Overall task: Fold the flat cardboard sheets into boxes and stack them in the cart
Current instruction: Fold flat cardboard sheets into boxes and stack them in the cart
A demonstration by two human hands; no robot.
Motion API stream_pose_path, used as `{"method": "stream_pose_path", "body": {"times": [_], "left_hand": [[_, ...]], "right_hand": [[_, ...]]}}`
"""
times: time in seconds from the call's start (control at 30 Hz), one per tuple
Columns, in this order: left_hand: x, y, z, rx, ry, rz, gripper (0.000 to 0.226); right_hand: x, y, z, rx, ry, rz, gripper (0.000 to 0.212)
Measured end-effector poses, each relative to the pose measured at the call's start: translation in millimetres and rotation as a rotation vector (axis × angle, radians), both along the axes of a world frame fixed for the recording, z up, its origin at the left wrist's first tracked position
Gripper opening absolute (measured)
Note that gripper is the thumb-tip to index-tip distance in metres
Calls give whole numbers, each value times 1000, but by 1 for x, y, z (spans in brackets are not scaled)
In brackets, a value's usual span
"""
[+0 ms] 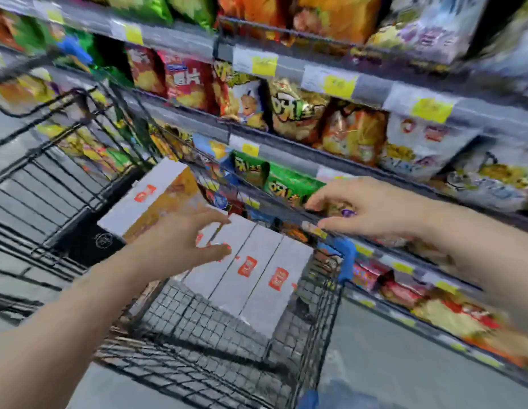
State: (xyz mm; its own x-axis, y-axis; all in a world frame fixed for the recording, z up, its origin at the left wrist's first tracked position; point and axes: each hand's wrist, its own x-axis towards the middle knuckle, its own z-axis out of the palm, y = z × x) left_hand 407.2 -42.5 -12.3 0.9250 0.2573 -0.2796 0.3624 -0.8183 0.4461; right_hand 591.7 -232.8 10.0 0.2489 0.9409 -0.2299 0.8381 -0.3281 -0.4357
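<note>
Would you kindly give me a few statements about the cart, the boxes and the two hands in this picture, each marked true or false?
1. White boxes with red labels lie inside the wire cart. True.
2. The left hand has a firm grip on a box. False: its fingers are spread and relaxed over the boxes, holding nothing.
3. The right hand is at the cart's upper rim, on the shelf side. True.
4. The shelves beside the cart hold bottled drinks. False: they hold snack bags.
5. The cart has a red corner guard. False: the corner guard is blue.
</note>
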Motion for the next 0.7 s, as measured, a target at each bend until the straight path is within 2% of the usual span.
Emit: {"method": "stream_pose_path", "body": {"times": [0.1,0.27,0.57,0.7], "left_hand": [[22,-44,18,74,-114,-187,45],[45,-127,32,175,-147,-460,45],[35,-299,36,196,-219,-764,46],[12,-415,38,165,-293,-920,70]], "right_hand": [[-7,-66,10,39,-67,-89,35],[-33,-166,12,48,-164,-226,39],[-111,-363,13,-33,-264,-480,37],[-175,-477,11,-74,-309,-655,42]]}}
